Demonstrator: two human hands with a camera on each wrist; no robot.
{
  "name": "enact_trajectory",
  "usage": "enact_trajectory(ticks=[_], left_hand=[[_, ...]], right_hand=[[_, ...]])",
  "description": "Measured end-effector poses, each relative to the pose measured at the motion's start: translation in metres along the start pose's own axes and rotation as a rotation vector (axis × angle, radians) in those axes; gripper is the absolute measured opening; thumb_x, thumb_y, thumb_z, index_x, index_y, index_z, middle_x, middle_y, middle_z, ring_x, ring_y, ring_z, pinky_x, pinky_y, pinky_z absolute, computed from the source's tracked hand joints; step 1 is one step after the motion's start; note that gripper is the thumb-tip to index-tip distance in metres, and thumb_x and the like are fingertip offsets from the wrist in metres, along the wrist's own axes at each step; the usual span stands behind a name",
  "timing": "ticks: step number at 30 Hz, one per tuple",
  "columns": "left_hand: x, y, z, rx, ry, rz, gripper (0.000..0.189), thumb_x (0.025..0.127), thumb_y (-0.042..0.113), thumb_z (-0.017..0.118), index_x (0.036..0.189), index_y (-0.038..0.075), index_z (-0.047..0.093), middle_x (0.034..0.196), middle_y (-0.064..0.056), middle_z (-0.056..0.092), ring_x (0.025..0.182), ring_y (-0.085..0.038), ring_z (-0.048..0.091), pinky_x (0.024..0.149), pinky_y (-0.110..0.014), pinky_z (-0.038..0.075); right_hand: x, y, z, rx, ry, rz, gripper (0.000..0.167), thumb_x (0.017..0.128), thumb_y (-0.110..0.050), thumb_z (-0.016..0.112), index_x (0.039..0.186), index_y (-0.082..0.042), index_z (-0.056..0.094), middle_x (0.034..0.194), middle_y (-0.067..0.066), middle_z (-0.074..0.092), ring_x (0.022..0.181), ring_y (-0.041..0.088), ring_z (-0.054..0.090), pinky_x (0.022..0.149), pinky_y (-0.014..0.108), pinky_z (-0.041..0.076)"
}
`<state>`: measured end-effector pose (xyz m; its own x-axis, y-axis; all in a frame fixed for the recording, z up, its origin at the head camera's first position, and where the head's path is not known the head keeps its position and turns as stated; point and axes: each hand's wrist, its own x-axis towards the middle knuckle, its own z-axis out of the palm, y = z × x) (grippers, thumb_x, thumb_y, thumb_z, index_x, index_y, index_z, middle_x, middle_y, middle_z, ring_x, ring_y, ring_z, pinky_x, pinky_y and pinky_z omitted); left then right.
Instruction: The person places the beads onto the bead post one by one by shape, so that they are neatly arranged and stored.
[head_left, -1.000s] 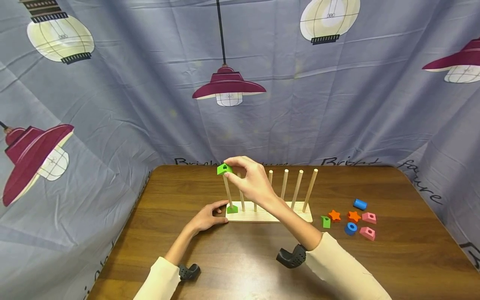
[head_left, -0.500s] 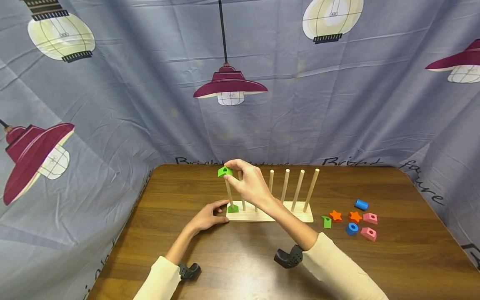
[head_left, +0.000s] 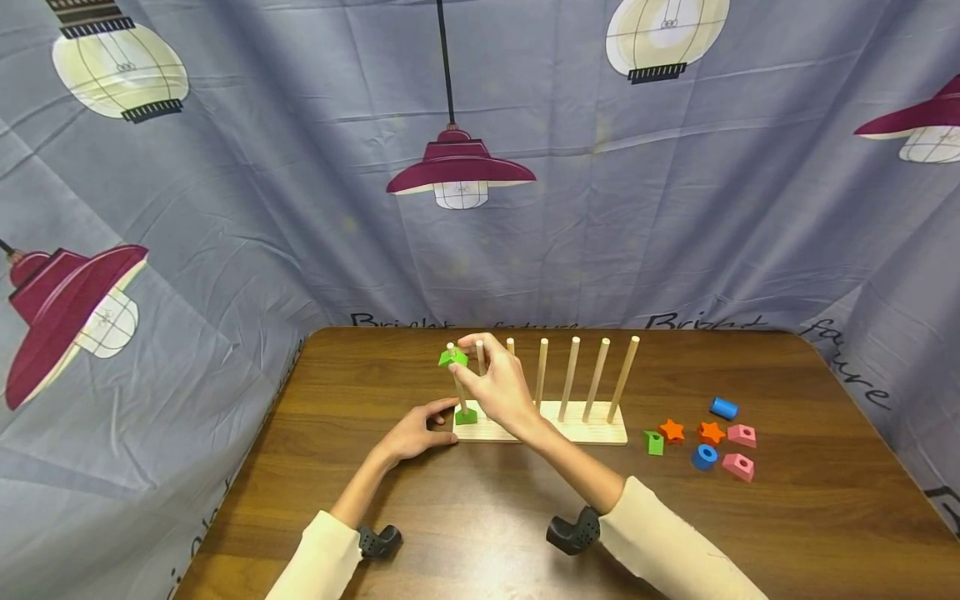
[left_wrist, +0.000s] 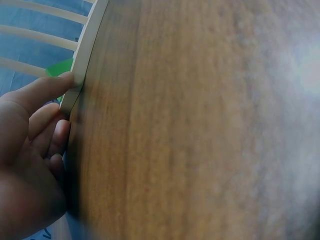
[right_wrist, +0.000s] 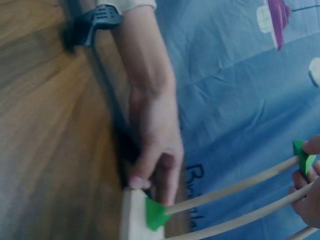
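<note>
A wooden peg rack stands on the table with a row of several upright pegs. My right hand pinches a green block between thumb and fingers, near the top of the leftmost peg. That peg's tip pokes up through the block's hole. At the foot of the same peg lies another green block, flat on the base. My left hand holds the rack's left end, thumb at the front and fingers behind. In the left wrist view, the thumb and fingers meet the base's corner.
Right of the rack lie a green block, two orange stars, a blue cylinder, a blue ring and two pink blocks. A printed curtain hangs behind the wooden table.
The right hand has lowered the green block slightly from above the leftmost peg's tip onto it, so the tip now shows through. The left hand has stayed in place.
</note>
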<state>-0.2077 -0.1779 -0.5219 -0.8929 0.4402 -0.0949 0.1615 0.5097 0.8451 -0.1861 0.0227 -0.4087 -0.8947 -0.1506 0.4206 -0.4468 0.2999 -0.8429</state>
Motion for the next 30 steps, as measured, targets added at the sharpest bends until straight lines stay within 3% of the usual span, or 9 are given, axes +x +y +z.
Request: enact_trajectory(ticks=[2, 10, 17, 24, 30], left_hand=[[0.0, 0.0, 0.0, 0.001, 0.001, 0.0, 0.064, 0.085, 0.016, 0.079, 0.143, 0.006, 0.055, 0.128, -0.011, 0.058, 0.106, -0.024, 0.052, 0.09, -0.043, 0.042], [0.001, -0.003, -0.001, 0.01, -0.007, 0.032, 0.066, 0.084, 0.016, 0.079, 0.144, 0.005, 0.053, 0.132, -0.014, 0.057, 0.107, -0.026, 0.052, 0.091, -0.045, 0.042], [0.002, -0.003, -0.001, -0.006, -0.011, 0.024, 0.068, 0.085, 0.017, 0.078, 0.144, -0.002, 0.05, 0.128, -0.015, 0.057, 0.108, -0.027, 0.05, 0.092, -0.044, 0.04], [0.001, -0.003, -0.001, -0.008, -0.01, 0.031, 0.065, 0.085, 0.017, 0.079, 0.143, 0.002, 0.053, 0.126, -0.013, 0.058, 0.107, -0.027, 0.05, 0.092, -0.046, 0.04], [0.001, -0.003, 0.0, -0.016, -0.004, 0.025, 0.064, 0.085, 0.016, 0.08, 0.143, 0.004, 0.054, 0.124, -0.012, 0.058, 0.107, -0.026, 0.05, 0.091, -0.045, 0.04]], right_hand=[[-0.004, 0.008, 0.004, 0.018, 0.015, 0.015, 0.028, 0.09, -0.01, 0.074, 0.115, -0.003, 0.064, 0.112, 0.01, 0.067, 0.108, 0.029, 0.062, 0.092, 0.046, 0.048], [-0.025, 0.05, 0.022, 0.089, -0.004, 0.085, 0.026, 0.091, -0.008, 0.072, 0.115, 0.0, 0.066, 0.115, 0.014, 0.068, 0.111, 0.033, 0.062, 0.094, 0.051, 0.047], [-0.041, 0.084, 0.035, 0.057, -0.038, 0.123, 0.026, 0.09, -0.005, 0.072, 0.114, 0.003, 0.064, 0.103, 0.019, 0.069, 0.09, 0.028, 0.067, 0.077, 0.041, 0.055], [-0.05, 0.103, 0.044, -0.02, -0.04, 0.105, 0.026, 0.087, -0.002, 0.071, 0.111, 0.004, 0.062, 0.111, 0.021, 0.067, 0.106, 0.04, 0.063, 0.088, 0.052, 0.05], [-0.054, 0.099, 0.041, -0.007, -0.044, 0.176, 0.035, 0.087, -0.002, 0.073, 0.12, 0.004, 0.061, 0.119, 0.022, 0.065, 0.113, 0.042, 0.06, 0.094, 0.056, 0.046]])
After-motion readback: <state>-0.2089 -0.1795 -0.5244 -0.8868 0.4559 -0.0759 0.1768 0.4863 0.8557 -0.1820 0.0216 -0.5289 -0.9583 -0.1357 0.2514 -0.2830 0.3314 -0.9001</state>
